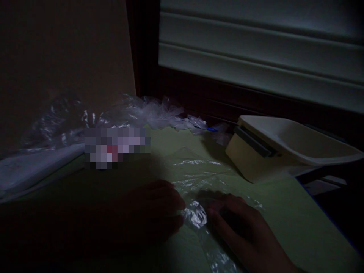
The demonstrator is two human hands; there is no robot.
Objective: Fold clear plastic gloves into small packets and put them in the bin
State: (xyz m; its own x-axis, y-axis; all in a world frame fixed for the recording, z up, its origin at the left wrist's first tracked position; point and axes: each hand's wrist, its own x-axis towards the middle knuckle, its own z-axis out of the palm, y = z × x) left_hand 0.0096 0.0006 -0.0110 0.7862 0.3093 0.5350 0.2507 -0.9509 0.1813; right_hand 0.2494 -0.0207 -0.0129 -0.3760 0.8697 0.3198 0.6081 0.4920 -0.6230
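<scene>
A clear plastic sheet or bag (199,216) lies crinkled on the pale green surface (307,227), between my two hands. My left hand (159,212) is in deep shadow at the plastic's left side, fingers bent toward it; whether it grips the plastic is too dark to tell. On the other side, my right hand (241,227) is curled, with thumb and fingertips together at the plastic's right edge. The plastic runs from beyond my hands down to the bottom of the view.
A cream plastic bin (256,163) with a grey handle stands tilted at the right. Crumpled clear plastic (159,112) lines the back edge, with a small blue item (212,129) beside it. A white packet (42,163) and a blurred-out patch are at the left.
</scene>
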